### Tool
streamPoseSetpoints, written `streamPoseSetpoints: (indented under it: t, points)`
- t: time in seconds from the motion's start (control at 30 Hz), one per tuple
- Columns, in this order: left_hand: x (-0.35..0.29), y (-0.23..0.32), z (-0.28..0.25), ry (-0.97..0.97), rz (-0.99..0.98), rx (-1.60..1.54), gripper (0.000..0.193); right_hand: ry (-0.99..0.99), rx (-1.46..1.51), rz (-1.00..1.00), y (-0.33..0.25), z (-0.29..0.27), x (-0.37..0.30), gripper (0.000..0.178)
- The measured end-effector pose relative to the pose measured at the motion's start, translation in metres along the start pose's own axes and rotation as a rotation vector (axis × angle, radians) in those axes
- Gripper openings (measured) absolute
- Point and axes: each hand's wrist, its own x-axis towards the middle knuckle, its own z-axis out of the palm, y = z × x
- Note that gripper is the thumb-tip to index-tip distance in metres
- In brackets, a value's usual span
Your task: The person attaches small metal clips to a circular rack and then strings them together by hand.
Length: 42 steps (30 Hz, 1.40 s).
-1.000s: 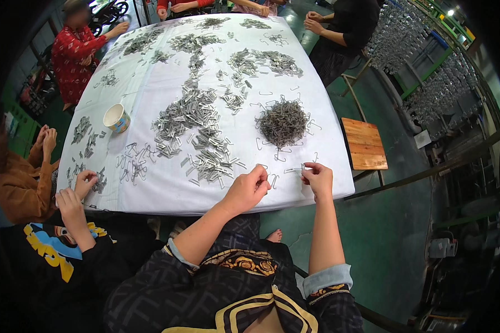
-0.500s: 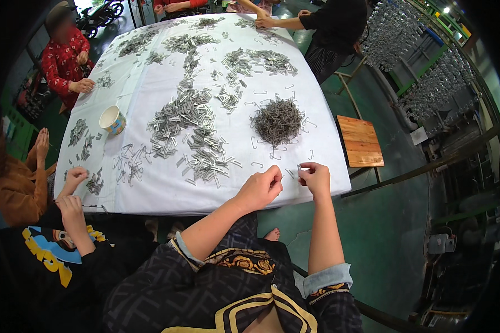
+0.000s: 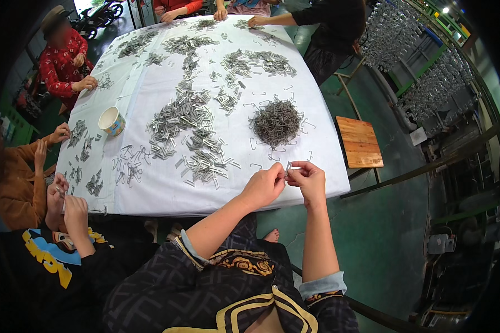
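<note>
Near the front edge of the white-covered table (image 3: 150,197), my hands meet fingertip to fingertip. My right hand (image 3: 310,186) pinches a short grey metal strip (image 3: 288,166), which stands nearly upright. Closed beside it, my left hand (image 3: 264,186) has its fingertips against the strip's near side; what it grips is hidden by the fingers. Just beyond my hands rises a dark tangled heap of bent wire hooks (image 3: 276,123), with single hooks scattered round it. Left of that heap spreads a long pile of short grey metal strips (image 3: 186,119).
A paper cup (image 3: 111,122) stands on the left of the table, near a loose group of wire hooks (image 3: 131,165). Several people sit or stand round the edges, one close at my left. A wooden stool (image 3: 359,141) is beyond the right edge.
My right hand has moved left with the metal strip and now touches my left hand, where before they were apart. At the left, other people's hands have shifted.
</note>
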Motion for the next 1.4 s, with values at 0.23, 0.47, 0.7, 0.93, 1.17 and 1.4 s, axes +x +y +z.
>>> streamPoseSetpoints:
  t: [0.23, 0.47, 0.7, 0.93, 1.17, 1.4]
  points:
    - [0.002, 0.002, -0.002, 0.028, 0.008, 0.029, 0.013, 0.02, -0.016, -0.029, 0.0, 0.003, -0.001, 0.015]
    - [0.009, -0.001, -0.007, -0.023, -0.007, -0.009, 0.012, 0.056, 0.016, -0.057, 0.002, 0.002, 0.0, 0.01]
    - [0.012, -0.034, -0.023, -0.083, 0.146, 0.398, 0.01, 0.131, 0.041, -0.196, 0.002, -0.013, 0.002, 0.008]
    - [0.008, -0.035, -0.007, -0.07, 0.063, 0.509, 0.009, 0.186, 0.078, -0.236, 0.001, -0.019, 0.001, 0.008]
    - [0.022, -0.029, 0.016, -0.134, 0.356, 0.796, 0.008, 0.204, 0.089, -0.229, 0.003, -0.024, -0.005, 0.008]
    - [0.038, -0.034, 0.021, -0.114, 0.321, 0.791, 0.008, 0.183, 0.11, -0.22, 0.006, -0.023, -0.009, 0.009]
